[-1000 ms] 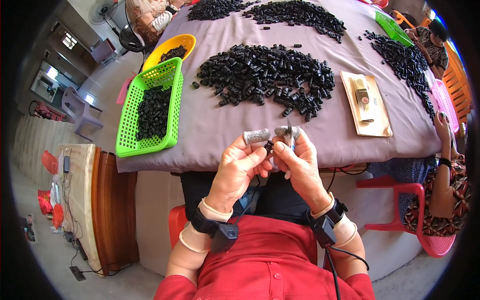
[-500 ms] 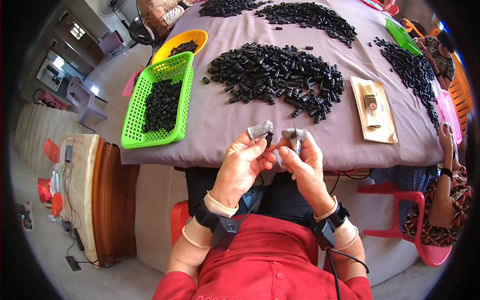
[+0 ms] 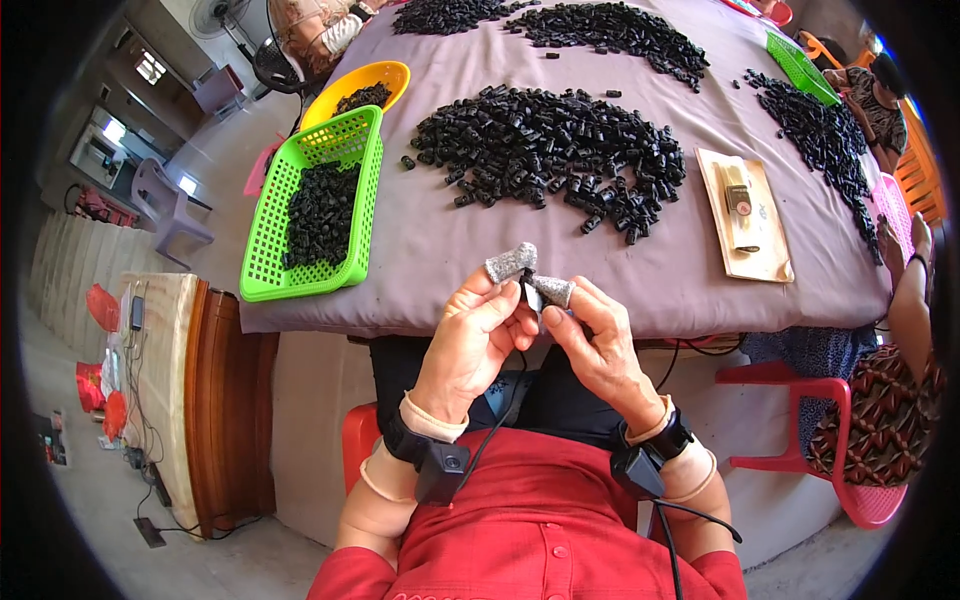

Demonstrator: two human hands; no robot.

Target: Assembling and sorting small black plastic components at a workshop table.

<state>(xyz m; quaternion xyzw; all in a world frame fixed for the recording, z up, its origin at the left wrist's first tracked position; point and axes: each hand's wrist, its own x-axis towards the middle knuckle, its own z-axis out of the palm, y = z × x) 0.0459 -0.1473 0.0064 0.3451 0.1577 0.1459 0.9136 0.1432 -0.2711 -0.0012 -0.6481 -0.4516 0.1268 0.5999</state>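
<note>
My left hand (image 3: pixel 473 325) pinches a small black plastic part (image 3: pixel 527 277) between thumb and forefinger. A grey knitted finger cover (image 3: pixel 511 262) sits on that forefinger. My right hand (image 3: pixel 597 330) is closed on a small knife (image 3: pixel 534 298), whose pale, flat part shows between the hands. Its tip meets or lies right beside the black part; the fingers hide the exact contact. Another grey cover (image 3: pixel 555 291) wraps the right forefinger. Both hands are close together at the table's near edge, before a large pile of black parts (image 3: pixel 545 150).
A green basket (image 3: pixel 255 275) and a yellow bowl (image 3: pixel 400 85), both holding black parts, stand at left. A wooden board (image 3: pixel 770 262) with a small item lies at right. More piles cover the far table (image 3: pixel 640 310). A co-worker's arm (image 3: pixel 908 310) is at right.
My right hand has moved left and brought the knife to the black part in my left hand. Before, the hands were apart and the blade pointed up. The co-worker's arm at right has shifted.
</note>
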